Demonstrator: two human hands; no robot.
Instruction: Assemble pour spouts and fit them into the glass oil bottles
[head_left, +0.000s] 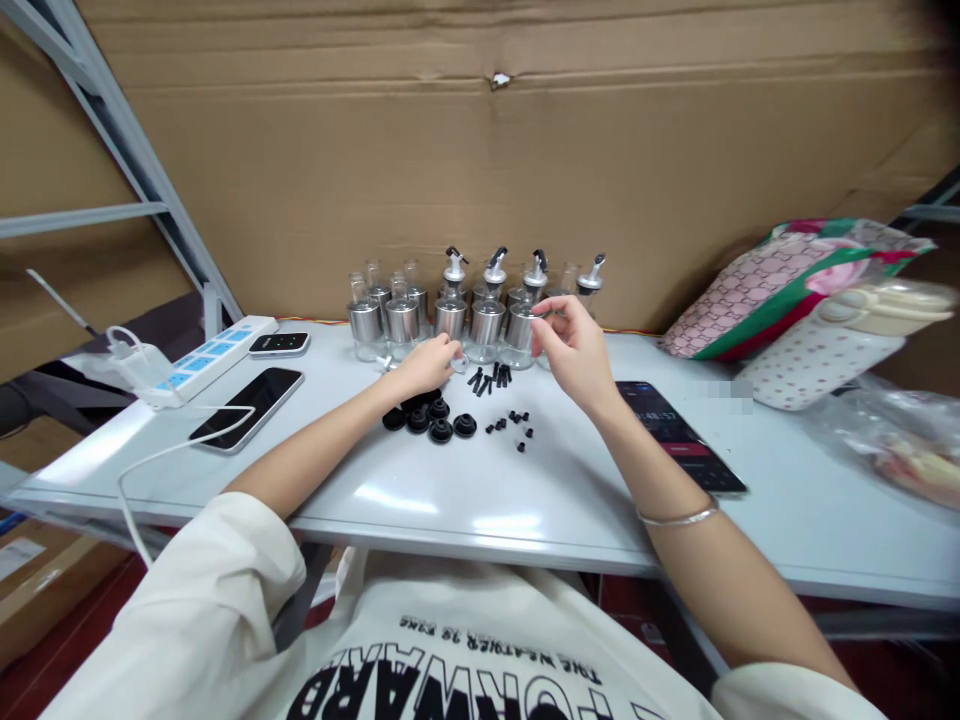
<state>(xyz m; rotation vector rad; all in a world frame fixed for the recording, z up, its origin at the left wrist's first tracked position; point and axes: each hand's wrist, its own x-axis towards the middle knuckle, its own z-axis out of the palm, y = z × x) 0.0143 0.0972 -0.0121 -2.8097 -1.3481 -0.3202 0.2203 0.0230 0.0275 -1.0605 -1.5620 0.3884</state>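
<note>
My left hand (426, 368) is low over the table, fingers curled together at a small silver pourer part (460, 365), which they seem to grip. My right hand (574, 350) is raised in front of the bottles, thumb and forefinger apart, with nothing visible between them. Behind the hands stand several glass bottles with steel sleeves (487, 322); some carry silver pourers with black flip tips (495, 262), others have bare necks. Black round stoppers (440, 430) lie below my left hand. Small black tubes (491, 378) and tiny black caps (521, 447) are scattered between my hands.
A phone showing a timer (686, 445) lies under my right forearm. At the left are a power strip (214, 358), a white cable, a phone (251, 408) and a small black device (279, 344). A dotted flask (825, 350), patterned bag (772, 285) and clear plastic bag (900, 440) sit right.
</note>
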